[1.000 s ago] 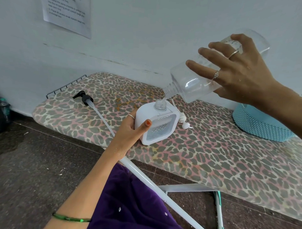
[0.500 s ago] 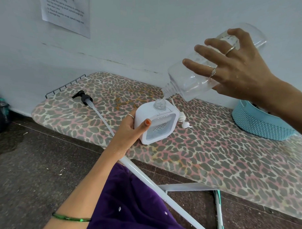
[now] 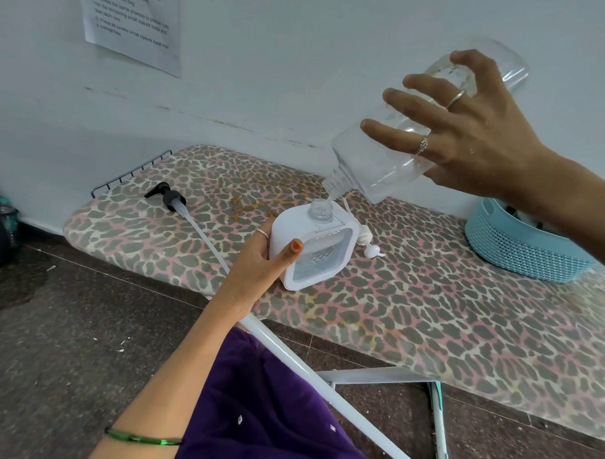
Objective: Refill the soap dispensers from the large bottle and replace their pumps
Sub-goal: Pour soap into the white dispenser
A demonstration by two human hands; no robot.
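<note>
My right hand grips the tilted clear bottle, mouth just over the white dispenser that my left hand grasps near the ironing board edge.

A leopard-print ironing board is seen set against a pale wall. A white soap dispenser is stood near its front edge, with a white pump laid just behind it. A black pump is laid near the left end and a blue basket is placed at the right.
</note>
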